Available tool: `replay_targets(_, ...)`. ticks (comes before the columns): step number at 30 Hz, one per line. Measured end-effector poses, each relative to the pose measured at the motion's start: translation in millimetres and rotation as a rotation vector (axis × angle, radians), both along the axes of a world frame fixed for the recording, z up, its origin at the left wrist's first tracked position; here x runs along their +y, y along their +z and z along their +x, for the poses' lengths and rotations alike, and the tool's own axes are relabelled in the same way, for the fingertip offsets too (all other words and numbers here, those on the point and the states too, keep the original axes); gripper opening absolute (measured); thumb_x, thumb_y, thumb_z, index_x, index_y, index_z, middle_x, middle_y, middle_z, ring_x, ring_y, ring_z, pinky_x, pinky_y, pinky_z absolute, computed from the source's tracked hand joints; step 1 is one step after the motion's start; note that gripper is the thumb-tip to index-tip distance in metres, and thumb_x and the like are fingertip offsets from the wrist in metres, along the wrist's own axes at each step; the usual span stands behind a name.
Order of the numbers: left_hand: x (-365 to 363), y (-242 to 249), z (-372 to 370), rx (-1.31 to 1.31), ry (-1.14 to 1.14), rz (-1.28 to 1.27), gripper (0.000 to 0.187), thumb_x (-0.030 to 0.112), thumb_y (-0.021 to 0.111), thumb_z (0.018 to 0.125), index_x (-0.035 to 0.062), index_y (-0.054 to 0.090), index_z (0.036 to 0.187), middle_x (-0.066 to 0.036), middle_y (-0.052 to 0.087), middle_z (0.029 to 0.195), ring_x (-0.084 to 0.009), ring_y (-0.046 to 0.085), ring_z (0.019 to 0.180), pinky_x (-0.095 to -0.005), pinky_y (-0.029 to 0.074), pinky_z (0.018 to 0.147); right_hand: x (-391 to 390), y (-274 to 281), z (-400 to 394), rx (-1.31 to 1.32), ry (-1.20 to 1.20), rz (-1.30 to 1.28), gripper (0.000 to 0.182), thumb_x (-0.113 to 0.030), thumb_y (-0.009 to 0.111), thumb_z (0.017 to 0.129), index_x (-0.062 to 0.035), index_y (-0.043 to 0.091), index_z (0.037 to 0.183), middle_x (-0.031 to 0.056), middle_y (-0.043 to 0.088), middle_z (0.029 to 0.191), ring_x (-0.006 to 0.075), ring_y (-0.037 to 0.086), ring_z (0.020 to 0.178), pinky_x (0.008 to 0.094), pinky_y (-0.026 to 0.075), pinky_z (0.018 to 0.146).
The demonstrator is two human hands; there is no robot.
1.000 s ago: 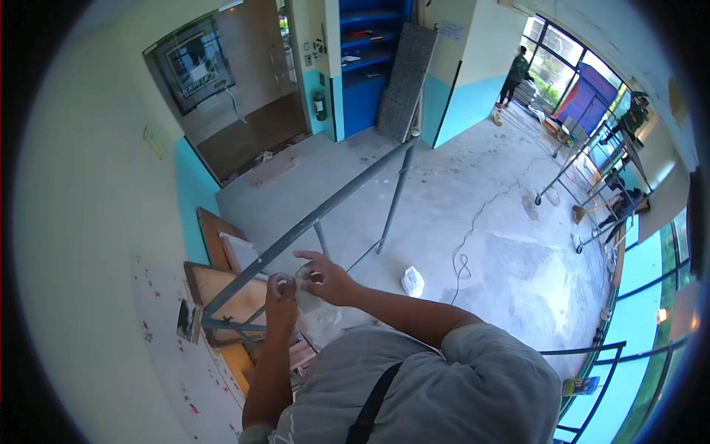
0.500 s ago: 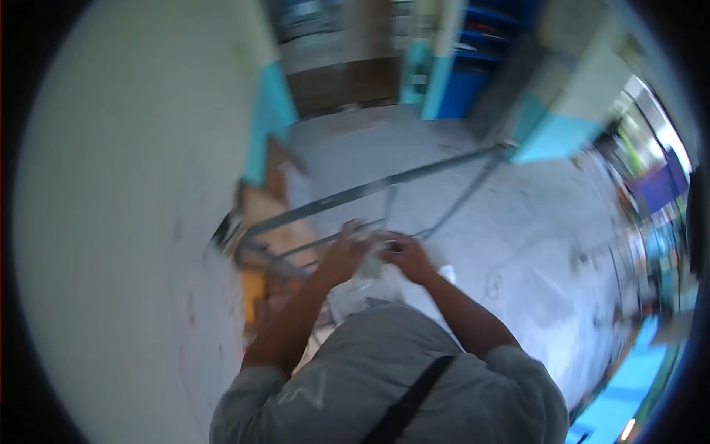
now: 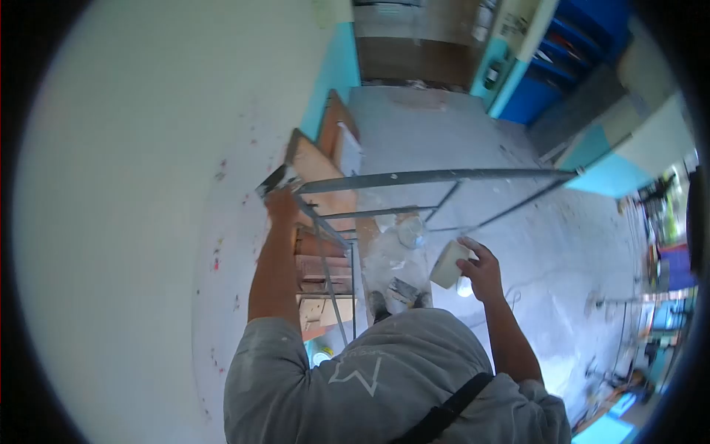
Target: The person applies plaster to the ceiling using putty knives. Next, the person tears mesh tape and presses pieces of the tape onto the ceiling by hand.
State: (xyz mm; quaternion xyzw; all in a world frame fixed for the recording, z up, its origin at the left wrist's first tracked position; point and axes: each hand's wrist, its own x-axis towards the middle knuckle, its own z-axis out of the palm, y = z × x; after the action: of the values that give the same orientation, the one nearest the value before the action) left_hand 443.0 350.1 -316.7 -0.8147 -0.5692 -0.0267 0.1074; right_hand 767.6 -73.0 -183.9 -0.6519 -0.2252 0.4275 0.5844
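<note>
My left hand (image 3: 282,206) is raised at the wall end of the grey metal frame, fingers closed around a putty knife (image 3: 275,180). The knife's broad, smeared blade points up and left, close to the white wall (image 3: 148,222). My right hand (image 3: 482,271) is out to the right, thumb and fingers gripping a cream-white, box-shaped piece (image 3: 450,264) whose exact kind does not show. Below, between the hands, a white-stained plank (image 3: 370,270) lies under my feet. On it rest a whitish round tub (image 3: 411,232) and a broad flat scraper (image 3: 403,289).
The metal frame's top rail (image 3: 436,177) crosses in front of me. Wooden boards (image 3: 322,166) lean along the wall on the left. Farther off are a doorway (image 3: 414,59) and a blue shelf unit (image 3: 558,63). The grey floor (image 3: 540,251) lies well below.
My hands were together in front of me and are now apart. The left has moved to the wall side and holds the putty knife; the right has moved right with the box-shaped piece.
</note>
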Motion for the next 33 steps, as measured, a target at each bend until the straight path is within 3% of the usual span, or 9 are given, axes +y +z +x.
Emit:
replay_targets(3, 13.1, -3.0, -2.7, 0.035, -0.136, 0.044, 0.028, 0.021, 0.063, 0.085, 0.0150, 0.061, 0.112, -0.012, 0.059, 0.109, -0.0331, 0.061, 0.100, -0.0465, 0.052, 0.081, -1.5, 8.4, 4.2, -0.047, -0.002, -0.052, 0.049, -0.004, 0.069, 0.082, -0.0032, 0.058, 0.131, 0.0100, 0.064, 0.115, 0.0135, 0.065, 0.083, 0.0292, 0.055, 0.072)
replay_targets(6, 21.8, 1.9, 8.8, -0.043, -0.085, 0.053, 0.030, 0.022, 0.067, 0.082, 0.0111, 0.061, 0.109, -0.013, 0.058, 0.104, -0.0339, 0.060, 0.100, -0.0473, 0.052, 0.078, -2.6, 12.1, 12.1, -0.029, -0.002, -0.050, 0.049, -0.003, 0.069, 0.082, -0.0031, 0.057, 0.130, 0.0069, 0.067, 0.107, 0.0115, 0.064, 0.081, 0.0284, 0.054, 0.072)
replay_targets(9, 8.3, 25.2, 22.1, -0.114, -0.048, 0.037, 0.031, 0.018, 0.066, 0.081, 0.0062, 0.061, 0.108, -0.014, 0.058, 0.101, -0.0352, 0.060, 0.099, -0.0472, 0.051, 0.079, -3.5, 17.3, 15.6, 0.040, -0.059, 0.040, 0.050, -0.002, 0.069, 0.082, -0.0028, 0.056, 0.131, 0.0081, 0.066, 0.109, 0.0115, 0.064, 0.082, 0.0286, 0.055, 0.074)
replay_targets(11, -14.6, 63.5, 39.3, -0.231, -0.088, 0.096, 0.030, 0.015, 0.065, 0.080, 0.0031, 0.060, 0.107, -0.016, 0.057, 0.101, -0.0362, 0.059, 0.098, -0.0469, 0.050, 0.080, -6.2, 27.6, 21.7, 0.037, -0.049, 0.036, 0.051, 0.001, 0.067, 0.082, 0.0001, 0.053, 0.131, 0.0092, 0.061, 0.123, 0.0136, 0.065, 0.089, 0.0290, 0.054, 0.076)
replay_targets(12, -28.9, 78.1, 47.6, -0.346, -0.164, 0.046, 0.029, 0.012, 0.064, 0.079, 0.0029, 0.060, 0.107, -0.016, 0.058, 0.101, -0.0364, 0.059, 0.098, -0.0467, 0.050, 0.081, -8.1, 30.6, 23.5, 0.041, -0.045, 0.036, 0.051, 0.002, 0.067, 0.082, 0.0016, 0.052, 0.131, 0.0098, 0.059, 0.129, 0.0146, 0.065, 0.093, 0.0293, 0.054, 0.077)
replay_targets(17, -136.1, 152.3, 95.9, -0.689, -0.732, -0.095, 0.031, 0.002, 0.062, 0.077, 0.0035, 0.060, 0.108, -0.017, 0.059, 0.102, -0.0389, 0.057, 0.099, -0.0476, 0.047, 0.085, -4.9, 27.0, 29.3, 0.107, -0.110, 0.207, 0.053, 0.000, 0.070, 0.082, -0.0013, 0.052, 0.133, 0.0095, 0.063, 0.118, 0.0135, 0.066, 0.088, 0.0292, 0.056, 0.077)
replay_targets(20, -186.4, 193.0, 119.4, -0.710, -0.983, -0.184, 0.035, 0.001, 0.061, 0.073, 0.0054, 0.062, 0.108, -0.016, 0.060, 0.102, -0.0383, 0.058, 0.100, -0.0470, 0.047, 0.089, 2.6, 30.0, 31.8, 0.109, -0.103, 0.274, 0.055, 0.001, 0.070, 0.082, 0.0003, 0.051, 0.133, 0.0103, 0.063, 0.118, 0.0142, 0.066, 0.088, 0.0290, 0.056, 0.078)
replay_targets(23, -223.9, 244.9, 139.9, -0.583, -1.188, -0.147, 0.035, -0.002, 0.065, 0.068, 0.0083, 0.064, 0.101, -0.010, 0.060, 0.100, -0.0304, 0.058, 0.096, -0.0428, 0.047, 0.084, 9.9, 34.0, 30.1, 0.100, -0.086, 0.297, 0.056, 0.002, 0.069, 0.082, -0.0003, 0.050, 0.134, 0.0108, 0.063, 0.118, 0.0148, 0.067, 0.089, 0.0286, 0.056, 0.078)
replay_targets(33, -270.2, 291.4, 156.4, -0.265, -1.296, -0.059, 0.034, 0.009, 0.067, 0.071, 0.0108, 0.066, 0.105, -0.005, 0.058, 0.096, -0.0239, 0.053, 0.091, -0.0397, 0.045, 0.081, 20.0, 37.6, 15.1, -0.089, 0.114, 0.327, 0.057, 0.012, 0.059, 0.082, -0.0026, 0.048, 0.136, 0.0110, 0.059, 0.125, 0.0169, 0.065, 0.103, 0.0307, 0.055, 0.086)
